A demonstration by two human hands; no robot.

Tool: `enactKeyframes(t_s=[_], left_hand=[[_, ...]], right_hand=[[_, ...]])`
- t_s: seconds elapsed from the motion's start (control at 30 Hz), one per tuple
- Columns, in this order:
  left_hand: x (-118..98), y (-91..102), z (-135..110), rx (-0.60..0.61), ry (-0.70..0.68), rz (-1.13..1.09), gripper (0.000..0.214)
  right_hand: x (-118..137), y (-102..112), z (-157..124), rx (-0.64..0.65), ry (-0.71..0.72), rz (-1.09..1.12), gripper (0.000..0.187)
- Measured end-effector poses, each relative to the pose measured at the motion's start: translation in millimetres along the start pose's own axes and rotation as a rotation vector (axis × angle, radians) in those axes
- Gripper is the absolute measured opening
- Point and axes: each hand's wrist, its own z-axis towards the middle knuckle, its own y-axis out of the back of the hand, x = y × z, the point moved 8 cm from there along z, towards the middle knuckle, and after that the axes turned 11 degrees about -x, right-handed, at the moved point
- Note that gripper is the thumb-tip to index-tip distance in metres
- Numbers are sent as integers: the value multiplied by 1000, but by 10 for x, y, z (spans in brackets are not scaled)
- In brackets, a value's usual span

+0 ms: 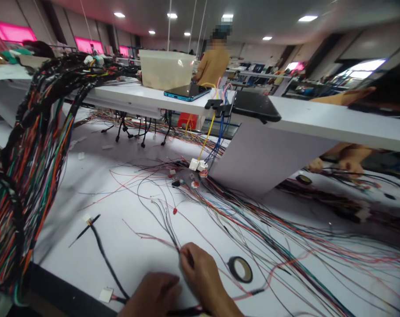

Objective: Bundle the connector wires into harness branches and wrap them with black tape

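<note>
Near the bottom centre, my right hand [201,270] pinches a bunch of thin wires [168,231], whose loose ends fan out away from me. Close beside it on the left is my left hand [155,294], slightly blurred, with curled fingers; whatever lies in them is hidden. A black-sleeved cable [104,253] runs from a white connector [87,219] down toward my left hand. Another white connector [106,294] lies by that hand's wrist. To the right of my right hand a roll of black tape [240,269] rests flat on the white table [97,193].
A thick wire harness [38,145] hangs over the left side. Long loose wires [269,233] spread across the right. Above, a shelf [147,94] carries a plastic bin [166,68] and a phone [186,91]. White connectors [198,165] hang beneath. Another person's hands [350,165] work at far right.
</note>
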Motion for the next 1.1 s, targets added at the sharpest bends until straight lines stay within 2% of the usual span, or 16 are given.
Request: enactKeyframes(t_s=[0.1,0.17,0.27,0.33,0.43,0.5,0.57,0.63,0.73,0.77,0.8,0.87,0.97,1.1], left_hand=[[-63,-85,39,-55,142,-396,59],[-79,-99,67,-120,205,-571,63],[-91,-101,69,-159,258,-542,42],[-125,-83,59,-181,243,-500,37],[-131,-59,39,-253,266,-501,39],[-107,-69,24,-281,323,-498,50],[-110,-101,17,-258,363,-500,62],[-133,-153,17,-191,388,-513,67],[-173,-257,12,-43,396,-493,60],[-186,-282,12,-9,383,-479,52],[-199,-297,12,11,362,-472,44],[-217,-295,16,1,313,-474,33],[-211,-239,15,-78,252,-491,32],[-179,-178,19,-154,216,-500,32]], right_hand=[[-61,-74,-49,239,-296,500,19],[-43,-63,-78,338,-410,770,24],[-106,76,-27,292,-461,836,28],[-155,136,12,264,-493,857,29],[-159,91,19,352,-569,1000,31],[-184,87,53,350,-569,1030,31],[-241,128,119,296,-519,970,29],[-316,245,207,176,-410,800,28],[-384,543,257,-92,-236,505,29],[-369,613,228,-135,-174,411,26],[-342,635,178,-125,-116,322,21],[-285,557,33,13,-7,114,17],[-288,369,-195,217,65,-127,19],[-231,253,-281,238,80,-90,10]])
